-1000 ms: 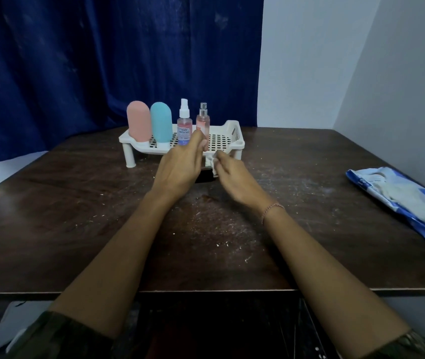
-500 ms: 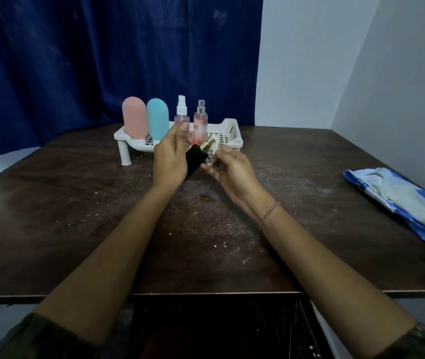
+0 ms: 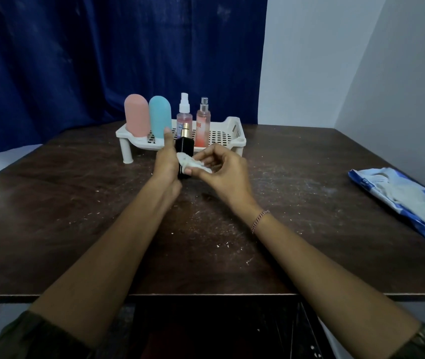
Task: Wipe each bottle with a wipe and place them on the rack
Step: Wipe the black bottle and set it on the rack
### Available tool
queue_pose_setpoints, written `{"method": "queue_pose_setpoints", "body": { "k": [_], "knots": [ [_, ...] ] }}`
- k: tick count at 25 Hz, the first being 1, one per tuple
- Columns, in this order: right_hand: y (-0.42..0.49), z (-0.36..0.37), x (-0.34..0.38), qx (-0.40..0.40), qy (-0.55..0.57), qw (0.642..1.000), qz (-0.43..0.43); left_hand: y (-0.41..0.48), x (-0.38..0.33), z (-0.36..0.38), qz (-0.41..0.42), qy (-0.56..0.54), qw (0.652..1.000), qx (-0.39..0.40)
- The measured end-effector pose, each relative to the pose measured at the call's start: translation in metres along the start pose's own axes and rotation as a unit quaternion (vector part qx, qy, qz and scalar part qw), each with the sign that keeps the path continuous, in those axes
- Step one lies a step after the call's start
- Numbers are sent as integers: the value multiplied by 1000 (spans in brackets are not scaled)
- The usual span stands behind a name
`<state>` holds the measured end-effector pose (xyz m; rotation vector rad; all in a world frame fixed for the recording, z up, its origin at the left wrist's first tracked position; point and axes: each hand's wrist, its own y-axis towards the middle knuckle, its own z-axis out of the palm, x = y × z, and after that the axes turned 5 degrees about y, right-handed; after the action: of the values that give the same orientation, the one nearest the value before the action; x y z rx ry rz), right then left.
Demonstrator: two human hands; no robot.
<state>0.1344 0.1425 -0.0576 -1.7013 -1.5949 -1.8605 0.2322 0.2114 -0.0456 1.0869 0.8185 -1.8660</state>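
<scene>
- The left hand (image 3: 166,161) grips the black bottle (image 3: 184,147) upright, clear of the bench (image 3: 76,203), with the thumb raised along the bottle's left side.
- The right hand (image 3: 225,172) pinches a crumpled white wipe (image 3: 192,163) and presses it to the bottle's lower front face, between the two hands.
- Judged step: wiping. For good coverage, the left hand should turn the bottle so each face and the gold collar meets the wipe. The right hand should keep a fresh fold outward.
- Just beyond the hands stands the white rack (image 3: 232,130). It carries a pink bottle (image 3: 136,115), a blue bottle (image 3: 160,116) and two spray bottles (image 3: 183,117) in a row.
- The rack's free perforated floor lies beyond the right hand.
- Obstruction: the spray bottles stand directly behind the held bottle, so placing it probably calls for a rightward path to avoid toppling them.
- Well to the right of the right hand lies a blue wipe pack (image 3: 400,193).
</scene>
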Motion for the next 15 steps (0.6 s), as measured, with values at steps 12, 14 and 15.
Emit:
{"method": "queue_pose_setpoints", "body": {
  "k": [12, 14, 15],
  "knots": [
    [0, 3, 3, 23, 3, 999, -29, -6, -5, 6, -89, -52, 994, 22],
    [-2, 4, 4, 45, 9, 998, -32, -7, -5, 3, -91, -57, 994, 27],
    [-1, 3, 4, 37, 8, 999, -31, -10, -6, 4, -90, -52, 993, 48]
  ]
}}
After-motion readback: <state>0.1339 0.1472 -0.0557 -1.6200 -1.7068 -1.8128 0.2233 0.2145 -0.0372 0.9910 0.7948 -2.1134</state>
